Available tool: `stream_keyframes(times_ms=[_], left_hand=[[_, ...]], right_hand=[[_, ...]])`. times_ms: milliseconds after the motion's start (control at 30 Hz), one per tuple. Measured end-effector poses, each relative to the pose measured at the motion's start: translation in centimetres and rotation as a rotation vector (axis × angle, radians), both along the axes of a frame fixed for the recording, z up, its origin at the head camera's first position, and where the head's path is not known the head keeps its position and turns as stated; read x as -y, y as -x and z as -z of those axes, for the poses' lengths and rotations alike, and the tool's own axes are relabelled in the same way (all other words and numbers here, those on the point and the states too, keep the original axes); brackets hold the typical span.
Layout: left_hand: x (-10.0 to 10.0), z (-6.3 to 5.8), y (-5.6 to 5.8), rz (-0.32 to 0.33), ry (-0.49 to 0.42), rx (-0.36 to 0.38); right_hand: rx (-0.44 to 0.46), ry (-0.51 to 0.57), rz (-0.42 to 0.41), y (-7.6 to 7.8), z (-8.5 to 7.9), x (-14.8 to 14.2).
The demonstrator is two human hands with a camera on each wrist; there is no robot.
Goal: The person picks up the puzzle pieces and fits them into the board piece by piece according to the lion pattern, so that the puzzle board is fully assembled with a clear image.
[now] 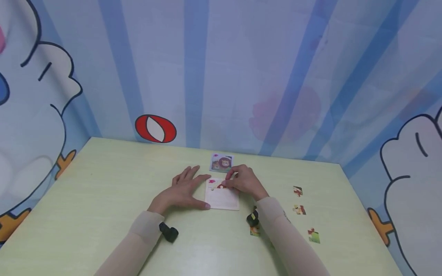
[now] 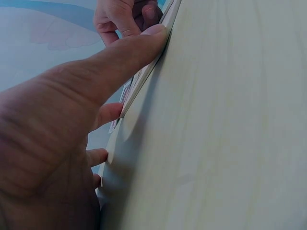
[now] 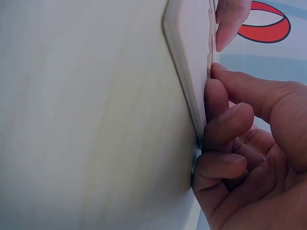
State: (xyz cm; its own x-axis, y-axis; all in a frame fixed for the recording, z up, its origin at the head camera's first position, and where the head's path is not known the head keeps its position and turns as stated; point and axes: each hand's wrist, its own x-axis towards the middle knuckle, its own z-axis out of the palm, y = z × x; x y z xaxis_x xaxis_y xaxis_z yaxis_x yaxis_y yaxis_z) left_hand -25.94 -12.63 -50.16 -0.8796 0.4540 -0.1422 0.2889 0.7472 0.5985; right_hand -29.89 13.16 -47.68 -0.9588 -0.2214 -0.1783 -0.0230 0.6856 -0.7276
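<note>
Between our two hands the white puzzle board (image 1: 221, 200) is lying flat. Our left hand (image 1: 180, 192) is spreading its fingers — thumb and forefinger are touching the board's edge. Our right hand (image 1: 245, 181) is pinching a puzzle piece (image 1: 221, 186) at the board's far part. Beyond both hands a lion card (image 1: 221, 163) is lying; right of our right hand — loose pieces (image 1: 299, 209).

Your left hand (image 1: 183, 193) touches a square white puzzle board (image 1: 222, 200); your right hand (image 1: 246, 182) pinches a small reddish jigsaw piece (image 1: 220, 186).
</note>
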Motion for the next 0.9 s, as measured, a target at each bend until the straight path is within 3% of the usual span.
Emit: stream_keyframes(times_ms=[167,433,900], left_hand=[[0.1,0.3,0.1,-0.004,-0.013,0.001],[0.0,-0.3,-0.2,0.009,-0.013,-0.012],[-0.1,-0.9,-0.5,-0.001,0.016,0.005]], right_hand=[[0.002,0.023,-0.01,0.1,0.1,-0.1],[0.026,0.049,0.001,0.2,-0.4,-0.7],[0.044,0.068,0.025,-0.2,-0.9,-4.1]])
